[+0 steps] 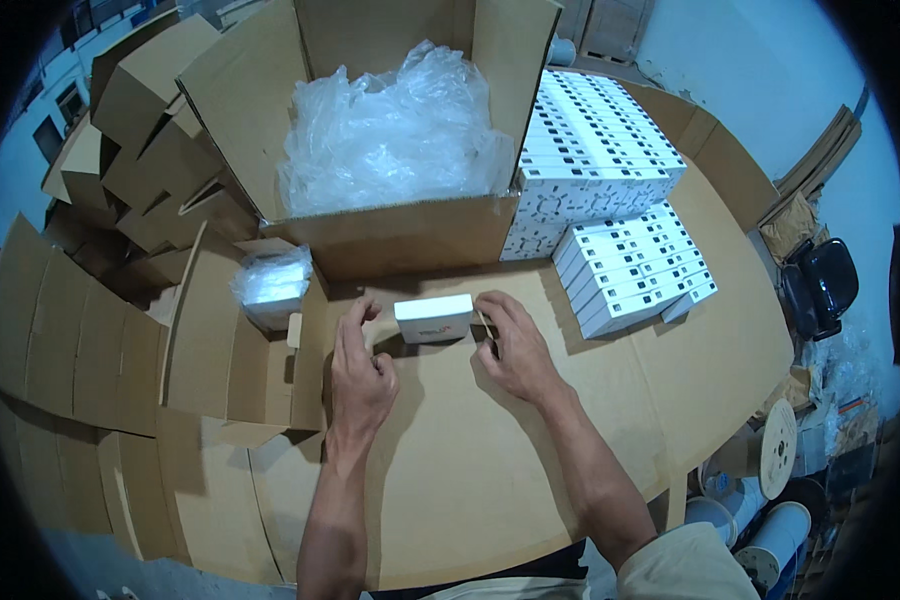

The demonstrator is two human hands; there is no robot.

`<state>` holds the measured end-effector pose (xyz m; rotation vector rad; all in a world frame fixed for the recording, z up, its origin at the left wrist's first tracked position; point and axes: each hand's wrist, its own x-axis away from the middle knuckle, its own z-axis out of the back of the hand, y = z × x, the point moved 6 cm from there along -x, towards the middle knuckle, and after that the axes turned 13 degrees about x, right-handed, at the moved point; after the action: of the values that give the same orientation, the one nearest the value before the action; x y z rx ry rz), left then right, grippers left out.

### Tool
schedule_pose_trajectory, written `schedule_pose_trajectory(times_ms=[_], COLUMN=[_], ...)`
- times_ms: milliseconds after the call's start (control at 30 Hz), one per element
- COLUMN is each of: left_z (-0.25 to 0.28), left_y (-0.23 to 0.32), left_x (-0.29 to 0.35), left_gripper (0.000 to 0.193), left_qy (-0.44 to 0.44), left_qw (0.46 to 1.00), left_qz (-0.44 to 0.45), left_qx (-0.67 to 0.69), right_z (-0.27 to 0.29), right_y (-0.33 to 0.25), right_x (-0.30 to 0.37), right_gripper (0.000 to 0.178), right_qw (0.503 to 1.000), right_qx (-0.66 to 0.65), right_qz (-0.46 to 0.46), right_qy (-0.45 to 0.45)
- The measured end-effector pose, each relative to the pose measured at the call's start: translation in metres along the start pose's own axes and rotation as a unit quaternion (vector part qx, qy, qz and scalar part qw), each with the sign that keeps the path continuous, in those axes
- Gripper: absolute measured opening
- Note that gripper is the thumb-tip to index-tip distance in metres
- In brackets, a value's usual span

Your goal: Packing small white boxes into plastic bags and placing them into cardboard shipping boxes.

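Note:
A small white box with faint print on its front stands on the cardboard-covered table between my hands. My left hand is to its left, clear of it, fingers bent and thumb apart, with nothing visible in it. Close by the box's right end is my right hand, its index finger and thumb spread in a C shape. A thin yellowish line shows between that finger and thumb; what it is, I cannot make out. Whether the right fingertips touch the box is also unclear.
Behind the box stands a large open carton full of clear plastic bags. On the left, an open carton holds a plastic-wrapped white pack. White boxes are stacked at back right. Folded cardboard lies far left.

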<state>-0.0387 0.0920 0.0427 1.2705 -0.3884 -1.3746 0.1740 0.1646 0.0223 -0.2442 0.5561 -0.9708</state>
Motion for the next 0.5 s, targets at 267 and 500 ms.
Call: schedule_pose_trajectory(times_ms=[267, 500], left_z=[0.014, 0.051], left_y=[0.073, 0.067], left_x=[-0.07, -0.196], left_gripper=[0.033, 0.025], left_qy=[0.071, 0.156], left_qw=[0.989, 0.982], left_qz=[-0.127, -0.099], left_qx=[0.012, -0.022], right_z=[0.0, 0.009], right_y=[-0.002, -0.011], right_x=[0.007, 0.027], right_gripper=[0.052, 0.049], right_qw=[0.997, 0.984], right_qx=[0.057, 0.164], right_qz=[0.044, 0.043], right_qy=[0.014, -0.053])
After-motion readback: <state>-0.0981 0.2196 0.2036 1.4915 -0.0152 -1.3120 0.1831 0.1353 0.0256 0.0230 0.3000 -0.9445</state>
